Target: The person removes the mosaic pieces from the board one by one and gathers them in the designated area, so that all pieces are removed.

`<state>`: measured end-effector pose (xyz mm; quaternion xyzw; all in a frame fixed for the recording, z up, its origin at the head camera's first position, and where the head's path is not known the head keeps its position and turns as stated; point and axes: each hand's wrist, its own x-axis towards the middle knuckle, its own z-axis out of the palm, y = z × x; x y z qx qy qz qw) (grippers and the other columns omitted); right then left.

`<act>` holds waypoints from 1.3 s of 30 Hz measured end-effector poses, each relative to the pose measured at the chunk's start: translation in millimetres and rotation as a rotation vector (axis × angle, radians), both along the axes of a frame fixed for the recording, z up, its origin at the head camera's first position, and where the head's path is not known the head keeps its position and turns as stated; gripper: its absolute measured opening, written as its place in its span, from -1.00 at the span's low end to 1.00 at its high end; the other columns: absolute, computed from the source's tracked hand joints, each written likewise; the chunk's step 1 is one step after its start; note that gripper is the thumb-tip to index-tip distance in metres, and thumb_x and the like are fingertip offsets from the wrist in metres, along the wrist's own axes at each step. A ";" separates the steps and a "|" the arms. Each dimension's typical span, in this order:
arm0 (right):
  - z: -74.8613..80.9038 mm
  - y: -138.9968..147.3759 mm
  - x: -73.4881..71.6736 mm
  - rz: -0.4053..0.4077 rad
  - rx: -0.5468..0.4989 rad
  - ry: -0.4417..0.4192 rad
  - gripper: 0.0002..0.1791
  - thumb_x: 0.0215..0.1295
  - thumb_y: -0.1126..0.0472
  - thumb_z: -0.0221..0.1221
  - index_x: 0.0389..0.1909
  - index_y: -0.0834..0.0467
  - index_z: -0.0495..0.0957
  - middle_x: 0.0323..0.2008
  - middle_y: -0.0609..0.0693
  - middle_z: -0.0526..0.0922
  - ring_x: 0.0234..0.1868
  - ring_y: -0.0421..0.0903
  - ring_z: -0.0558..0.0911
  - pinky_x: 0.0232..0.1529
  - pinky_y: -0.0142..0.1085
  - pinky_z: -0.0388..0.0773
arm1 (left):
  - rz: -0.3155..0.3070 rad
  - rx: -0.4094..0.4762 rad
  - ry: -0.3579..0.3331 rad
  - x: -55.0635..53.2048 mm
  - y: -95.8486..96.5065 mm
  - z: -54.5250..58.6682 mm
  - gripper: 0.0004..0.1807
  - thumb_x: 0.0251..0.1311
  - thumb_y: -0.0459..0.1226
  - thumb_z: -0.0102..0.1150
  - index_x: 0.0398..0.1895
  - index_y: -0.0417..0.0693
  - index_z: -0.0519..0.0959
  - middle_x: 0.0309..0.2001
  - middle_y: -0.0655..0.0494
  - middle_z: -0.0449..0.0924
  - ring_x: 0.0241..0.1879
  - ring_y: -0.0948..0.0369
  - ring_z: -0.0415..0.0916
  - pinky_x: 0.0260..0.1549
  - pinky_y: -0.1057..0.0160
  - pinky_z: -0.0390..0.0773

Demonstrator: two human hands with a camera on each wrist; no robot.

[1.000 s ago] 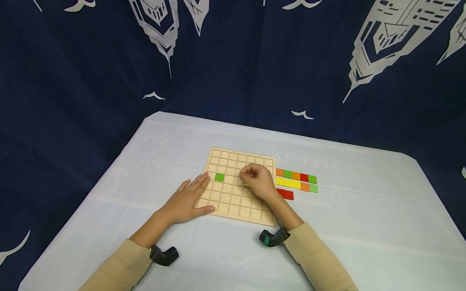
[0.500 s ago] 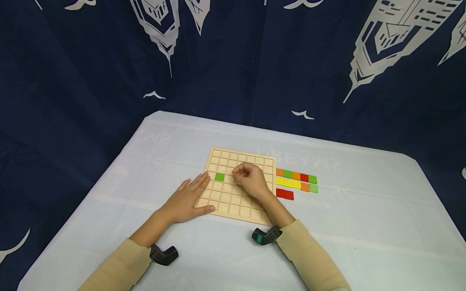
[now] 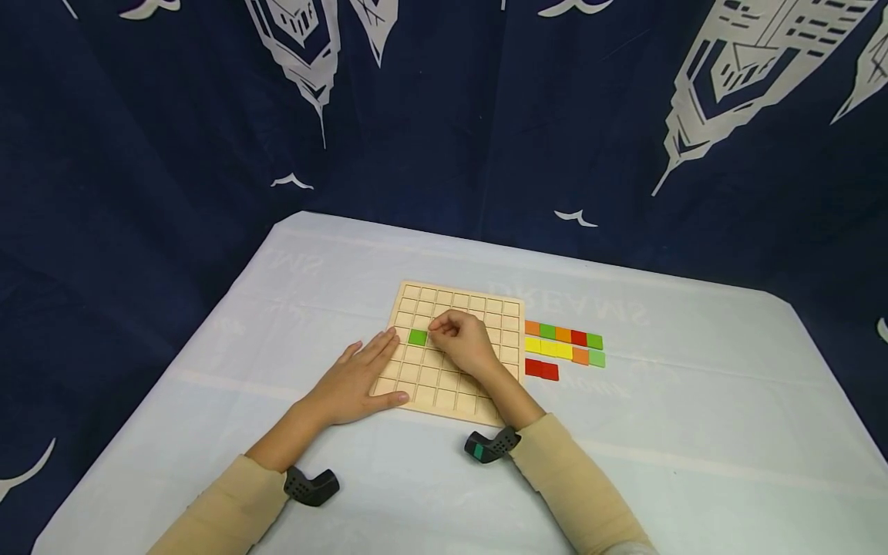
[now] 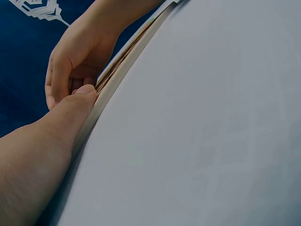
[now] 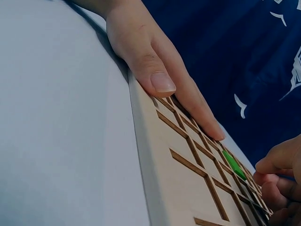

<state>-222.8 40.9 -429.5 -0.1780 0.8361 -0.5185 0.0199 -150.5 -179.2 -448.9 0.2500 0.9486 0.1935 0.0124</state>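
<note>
A pale wooden board point(image 3: 438, 378) cut into square cells lies on the table. One green tile point(image 3: 418, 338) sits in a cell near its left side. My left hand point(image 3: 350, 385) rests with fingers spread on the board's left edge, thumb at the near corner. Bent over the board, my right hand point(image 3: 461, 339) has thumb and forefinger brought together just right of the green tile. In the right wrist view those fingertips point(image 5: 265, 169) are close over the cells; no tile shows between them, and their inner side is partly hidden.
Right of the board lie rows of small tiles: a mixed orange, green and red row point(image 3: 563, 335), a row with yellow ones point(image 3: 549, 348), and a pair of red tiles point(image 3: 542, 370). A white cloth point(image 3: 388, 478) covers the table. Behind hangs a dark blue curtain point(image 3: 430, 154).
My right hand has moved left across the board, from a few cells away to right beside the green tile. The left hand and the tile rows have stayed put.
</note>
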 end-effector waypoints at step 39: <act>-7.1 -5.4 1.2 0.023 0.231 0.072 -0.80 0.18 0.25 0.32 -0.21 0.24 0.63 -0.35 -0.02 0.52 -0.44 -0.15 0.42 -0.40 -0.34 0.42 | -0.003 0.005 -0.003 -1.4 0.1 -1.7 0.03 0.25 0.28 0.00 0.54 -0.20 -0.03 0.55 0.00 -0.16 0.51 0.07 -0.18 0.39 -0.14 -0.09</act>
